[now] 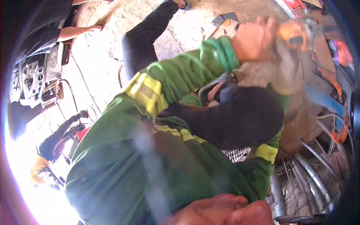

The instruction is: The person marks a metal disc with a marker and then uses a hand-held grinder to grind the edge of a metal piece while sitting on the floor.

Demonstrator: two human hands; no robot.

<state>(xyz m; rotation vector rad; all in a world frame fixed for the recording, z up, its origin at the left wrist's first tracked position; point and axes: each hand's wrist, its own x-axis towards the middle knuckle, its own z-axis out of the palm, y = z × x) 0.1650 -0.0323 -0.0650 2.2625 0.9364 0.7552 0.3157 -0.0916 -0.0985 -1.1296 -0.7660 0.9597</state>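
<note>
My left arm, in a green sleeve with a yellow reflective band, stretches across to the upper right. At its end my bare left hand [255, 40] has its fingers curled against the near side of an orange power tool [294, 34]. My right hand [287, 63], a grey blur that looks gloved, comes up from below and meets the tool. Its fingers are smeared by motion. The tool's working end blurs toward the right, so its exact kind does not show. A pale cable [303, 88] hangs down beside it. My dark-trousered knee [247, 116] is bent below my hands.
Blue and orange metal bars [324, 100] stand at the right, above several metal pipes [313, 180]. Dark flat pieces [224, 18] lie on the dusty ground. At the left are a person in dark clothes [41, 26], an engine-like metal part [37, 78] and another bending person [54, 144].
</note>
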